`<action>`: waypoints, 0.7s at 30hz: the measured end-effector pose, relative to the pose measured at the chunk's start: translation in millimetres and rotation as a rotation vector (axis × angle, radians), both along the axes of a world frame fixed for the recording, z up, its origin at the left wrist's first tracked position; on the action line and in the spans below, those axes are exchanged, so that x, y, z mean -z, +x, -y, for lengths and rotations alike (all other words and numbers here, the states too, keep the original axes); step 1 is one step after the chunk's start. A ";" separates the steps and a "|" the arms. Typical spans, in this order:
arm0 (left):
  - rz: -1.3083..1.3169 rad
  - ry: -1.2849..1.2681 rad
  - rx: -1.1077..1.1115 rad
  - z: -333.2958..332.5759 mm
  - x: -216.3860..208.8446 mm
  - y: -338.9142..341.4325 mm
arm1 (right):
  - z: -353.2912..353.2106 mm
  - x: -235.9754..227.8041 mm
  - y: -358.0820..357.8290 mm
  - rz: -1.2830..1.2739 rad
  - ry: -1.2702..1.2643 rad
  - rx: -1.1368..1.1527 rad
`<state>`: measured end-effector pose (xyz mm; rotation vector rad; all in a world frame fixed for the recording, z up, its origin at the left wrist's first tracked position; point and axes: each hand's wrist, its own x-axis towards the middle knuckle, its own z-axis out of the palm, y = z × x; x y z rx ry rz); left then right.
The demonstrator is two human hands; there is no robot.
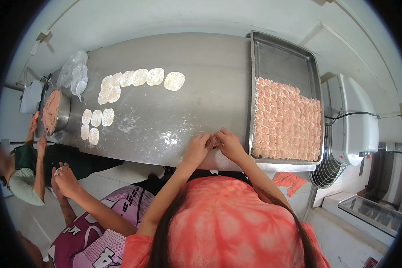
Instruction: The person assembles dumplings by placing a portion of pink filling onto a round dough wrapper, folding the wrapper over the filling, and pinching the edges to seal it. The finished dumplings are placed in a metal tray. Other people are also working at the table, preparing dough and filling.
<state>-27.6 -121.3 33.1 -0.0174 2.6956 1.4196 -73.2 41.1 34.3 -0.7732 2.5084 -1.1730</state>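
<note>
My left hand (198, 148) and my right hand (229, 145) meet at the front edge of the steel table, fingers closed around a small dumpling (214, 142). Much of it is hidden by my fingers. To the right, a deep metal tray (285, 62) holds tight rows of open-topped dumplings (286, 123) with pink filling; its far part shows bare metal. Floured round wrappers lie at the left of the table, some in an overlapping far row (140, 77) and several in a nearer cluster (96, 118).
A steel bowl of pink meat filling (53, 114) stands at the left end, beside a clear plastic bag (76, 73). Loose flour (170, 138) dusts the table (201, 98). Two co-workers stand at left, one co-worker's hands (62, 176) close by. A white machine (357, 120) is beyond the tray.
</note>
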 end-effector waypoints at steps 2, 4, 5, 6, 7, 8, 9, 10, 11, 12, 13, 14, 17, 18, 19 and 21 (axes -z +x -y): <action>0.009 -0.015 -0.022 -1.7 0.1 -3.3 | 3.1 6.8 -6.2 0.014 -0.063 -0.008; -0.011 -0.064 -0.021 -0.5 0.6 -1.0 | 0.8 -2.0 -2.4 -0.058 -0.046 0.044; -0.022 -0.089 -0.022 0.0 0.6 -0.6 | 0.6 -7.4 -0.9 -0.095 -0.038 0.068; -0.041 -0.073 -0.027 0.4 -0.4 -1.2 | 1.7 -6.4 0.0 -0.076 -0.013 0.059; -0.060 -0.056 -0.027 -0.3 -2.2 -1.8 | 2.4 -3.8 1.8 -0.057 0.013 0.055; -0.079 -0.038 -0.027 -1.0 -3.2 -2.3 | 2.7 -0.5 2.5 -0.038 0.039 0.051; -0.050 -0.046 -0.033 -2.4 -3.1 -2.7 | 2.5 5.6 1.7 -0.026 0.038 0.040; -0.023 -0.056 -0.040 -3.6 -2.2 -4.0 | 4.3 9.9 -1.4 -0.017 0.035 0.028; 0.004 -0.065 -0.047 -4.2 -1.1 -5.2 | 4.9 12.9 -3.7 -0.007 0.031 0.016; -0.010 -0.069 -0.050 -3.3 0.8 -5.4 | 3.4 14.8 -4.1 -0.049 0.000 0.039; -0.019 -0.070 -0.055 -2.4 3.5 -2.9 | 2.5 9.6 -2.3 -0.087 -0.029 0.059; -0.028 -0.071 -0.060 -1.4 5.1 -1.4 | 1.8 5.9 -0.7 -0.125 -0.058 0.079; -0.139 -0.017 -0.040 0.2 2.3 -3.6 | 2.7 2.0 1.8 -0.070 0.068 0.091; -0.111 -0.013 -0.032 -0.7 2.4 -4.0 | 3.2 4.5 1.7 -0.056 0.065 0.086; -0.084 -0.011 -0.025 -1.1 2.5 -4.8 | 5.5 7.6 0.6 -0.043 0.059 0.080; -0.034 -0.005 -0.015 0.0 3.8 -6.1 | 6.2 9.7 -1.1 -0.035 0.014 0.072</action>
